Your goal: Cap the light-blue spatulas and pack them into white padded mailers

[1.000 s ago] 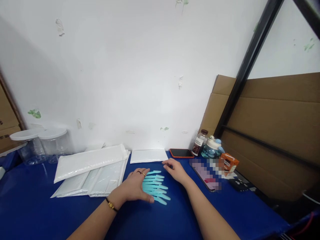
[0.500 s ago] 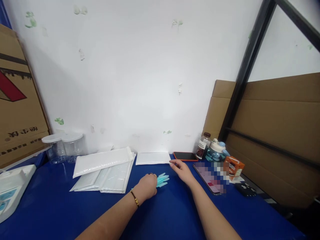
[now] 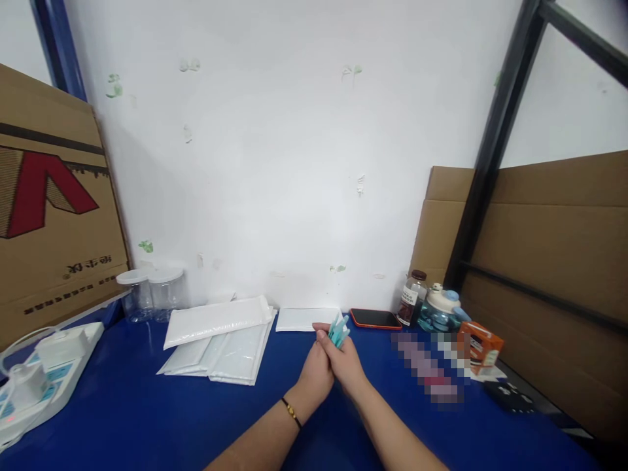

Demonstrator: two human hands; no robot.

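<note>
**Both hands clasped on a bundle of teal sticks at the middle of the bench**

The blue bench (image 3: 147,418) runs the width of the scene under a white wall. A big printed cardboard box (image 3: 44,216) leans at the far left, and brown cardboard panels (image 3: 554,261) stand along the right behind a black frame post (image 3: 490,150).

Two clear jars, one (image 3: 135,294) just beside the other (image 3: 167,291), stand at the far left against the wall. Both wear white lids and look empty. At the far right stand a brown glass bottle (image 3: 411,297) and a squat bluish bottle (image 3: 440,311), touching or nearly so; what is in them cannot be told. Nearer and further right sits one small orange carton (image 3: 479,347), shut.

A fanned stack of white padded mailers (image 3: 220,340) lies left of centre, too overlapped to count. One flat white packet (image 3: 304,318) and one phone in an orange case (image 3: 375,318) lie by the wall.

The left hand (image 3: 316,373), a bracelet on its wrist, and the right hand (image 3: 349,366) are pressed together near the middle of the bench. Each grip is clenched round the same bundle of teal sticks (image 3: 338,330), held upright just off the bench, in front of the packet. Only the tips show above the fingers (image 3: 321,335), so the sticks cannot be counted.
</note>
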